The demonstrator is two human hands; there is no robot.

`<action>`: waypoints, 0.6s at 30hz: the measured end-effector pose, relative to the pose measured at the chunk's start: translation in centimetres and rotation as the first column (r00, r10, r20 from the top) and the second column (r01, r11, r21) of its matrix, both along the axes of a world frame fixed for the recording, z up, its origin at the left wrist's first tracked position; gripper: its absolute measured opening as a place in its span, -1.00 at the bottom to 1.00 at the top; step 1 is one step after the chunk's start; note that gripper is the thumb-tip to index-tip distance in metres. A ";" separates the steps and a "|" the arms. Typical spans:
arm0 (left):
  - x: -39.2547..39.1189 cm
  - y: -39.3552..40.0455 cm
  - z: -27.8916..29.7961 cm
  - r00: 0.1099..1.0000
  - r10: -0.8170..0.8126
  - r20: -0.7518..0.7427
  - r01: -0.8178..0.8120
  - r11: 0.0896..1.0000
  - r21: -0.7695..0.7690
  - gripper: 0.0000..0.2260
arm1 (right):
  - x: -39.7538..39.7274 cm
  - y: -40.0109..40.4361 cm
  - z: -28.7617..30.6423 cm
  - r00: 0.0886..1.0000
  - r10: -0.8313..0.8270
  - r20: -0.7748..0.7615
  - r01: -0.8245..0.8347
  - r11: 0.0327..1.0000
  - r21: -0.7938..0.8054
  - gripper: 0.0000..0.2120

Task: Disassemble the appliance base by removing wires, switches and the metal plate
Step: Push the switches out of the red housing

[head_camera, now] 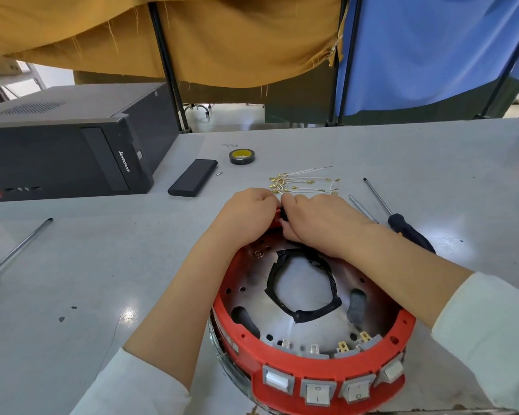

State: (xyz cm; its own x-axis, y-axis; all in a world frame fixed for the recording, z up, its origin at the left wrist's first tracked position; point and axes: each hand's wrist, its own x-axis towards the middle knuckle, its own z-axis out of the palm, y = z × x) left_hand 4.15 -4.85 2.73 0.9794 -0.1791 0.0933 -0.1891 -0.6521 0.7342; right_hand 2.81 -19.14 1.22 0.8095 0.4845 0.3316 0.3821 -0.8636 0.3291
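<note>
Red appliance base (312, 366) sits on the bench (102, 265) near you, both your left hand (249, 211) and right hand (315, 217) pinching a black part (283, 215) at its far rim, so pull gently or it may snap.

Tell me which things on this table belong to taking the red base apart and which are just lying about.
Job: red base, rocker switches, metal plate, removed wires, both screwdrivers right of it.
Lying about: computer tower, black case, tape roll, screwdriver at left.
</note>
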 end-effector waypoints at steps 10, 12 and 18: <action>-0.8 -0.1 -0.4 0.930 -0.310 0.195 0.219 0.898 0.383 -0.67 | 0.8 -4.2 1.9 0.789 0.010 -0.614 0.308 0.859 0.410 -0.96; -0.8 -0.4 -0.5 0.897 -0.363 0.251 0.193 0.833 0.518 -0.68 | 0.5 -4.3 1.6 0.809 0.017 -0.588 0.313 0.834 0.454 -0.88; -0.8 -2.0 -1.3 0.792 -0.462 0.398 -0.084 0.564 0.821 -0.68 | 0.5 -2.6 1.3 0.899 -0.134 -0.417 0.215 0.965 0.152 -0.90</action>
